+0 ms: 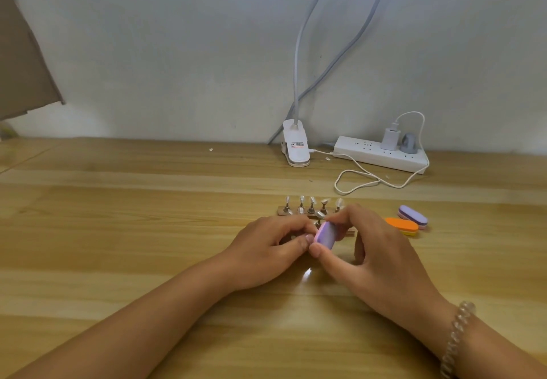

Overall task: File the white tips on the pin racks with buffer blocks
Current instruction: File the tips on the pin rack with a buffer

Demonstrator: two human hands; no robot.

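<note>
Right hand pinches a lilac buffer block at the near pin rack, straight ahead at 12 o'clock. Left hand has curled fingers that hide any hold. A heavy stroke could pop a white tip loose.

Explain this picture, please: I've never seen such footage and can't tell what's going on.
There is no machine here, only a person. The single picture comes from a camera worn on the head, looking down at both hands over a wooden table. The right hand pinches a lilac block at the front rack. The left hand is curled beside it; what it grips is hidden. Behind stands the back rack, its pins topped with white tips. An orange block and a purple block lie spare to the right. Farther back are a lamp clamp and a power strip.
</note>
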